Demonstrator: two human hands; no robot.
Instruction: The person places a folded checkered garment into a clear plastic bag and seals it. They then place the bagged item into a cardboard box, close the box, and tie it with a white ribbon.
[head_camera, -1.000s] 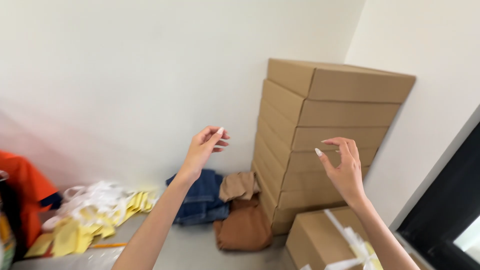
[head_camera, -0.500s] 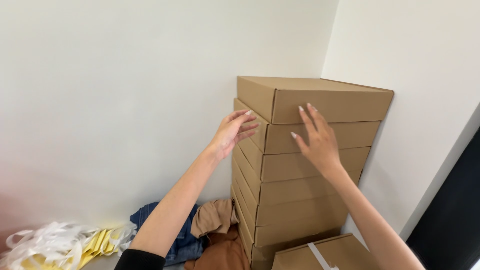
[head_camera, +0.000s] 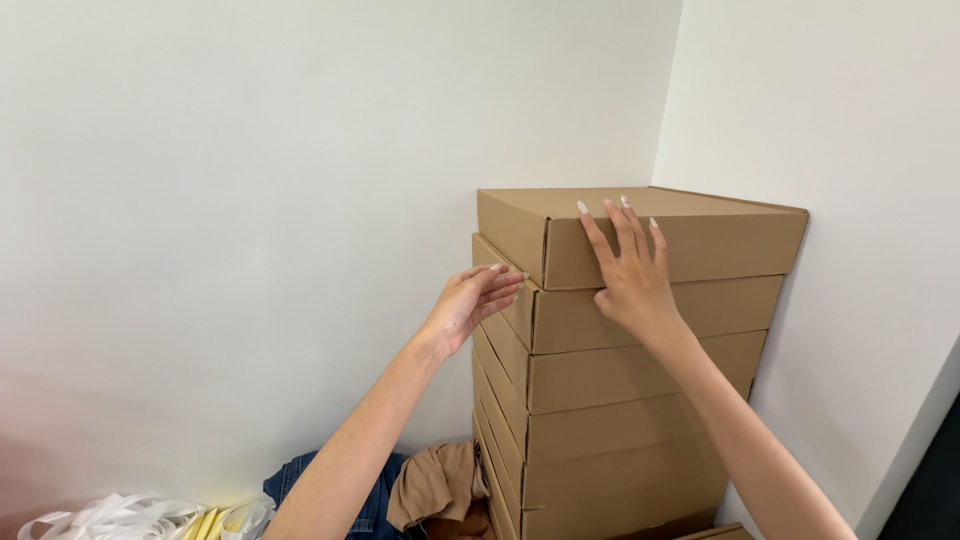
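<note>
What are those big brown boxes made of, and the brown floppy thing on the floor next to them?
The stacked flat brown boxes look like matte corrugated cardboard: dull tan faces with crisp folded edges. The crumpled tan-brown cloth beside them seems to be soft fabric, judging by its limp folds; what kind is unclear.

You have a floor hidden below the frame's lower edge; down there sit a tall stack of flat brown cardboard boxes (head_camera: 640, 420), crumpled tan cloth (head_camera: 435, 485), blue denim (head_camera: 375, 500) and white plastic bags (head_camera: 120, 515).
</note>
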